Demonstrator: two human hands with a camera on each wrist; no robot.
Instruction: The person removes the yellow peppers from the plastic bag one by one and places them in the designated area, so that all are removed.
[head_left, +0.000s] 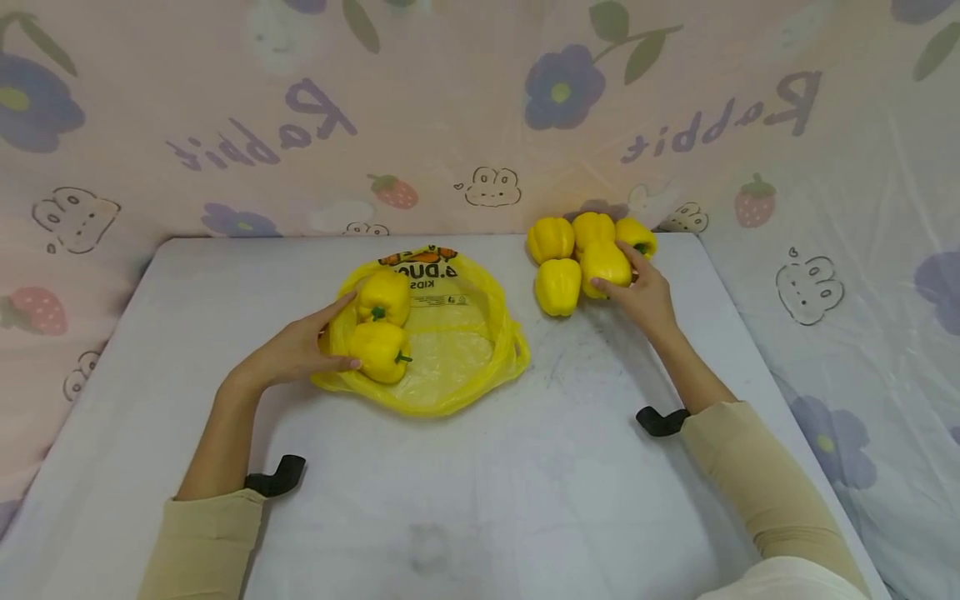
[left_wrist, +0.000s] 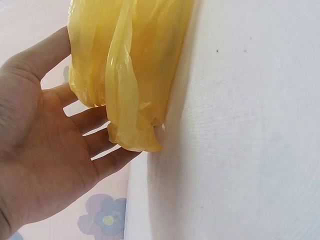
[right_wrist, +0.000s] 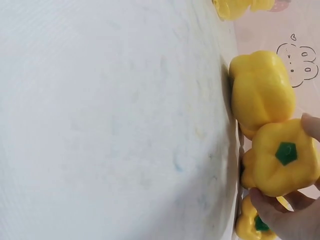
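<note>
A person's right hand (head_left: 648,300) grips a yellow pepper (head_left: 606,267) at the far right of a white surface (head_left: 465,500), thumb and fingers wrapped about its sides and its green stem end (right_wrist: 286,153) facing the right wrist camera. Clustered close around it sit four more peppers (head_left: 558,287); whether the held one is lifted clear cannot be told.

At left, the left hand (head_left: 296,350) rests against the side of a yellow plastic bag (head_left: 450,404), its fingers spread and nearly straight, with no firm grasp evident. Inside the mouth of the bag, along that same side, lie an upper pepper (head_left: 385,296) and a lower pepper (head_left: 378,352), touching, stems turned inward.

The bagging appears partway along: two peppers are in, while five in view, counting the one in the right hand, are outside. A rabbit-print cloth (head_left: 420,125) hangs behind.
</note>
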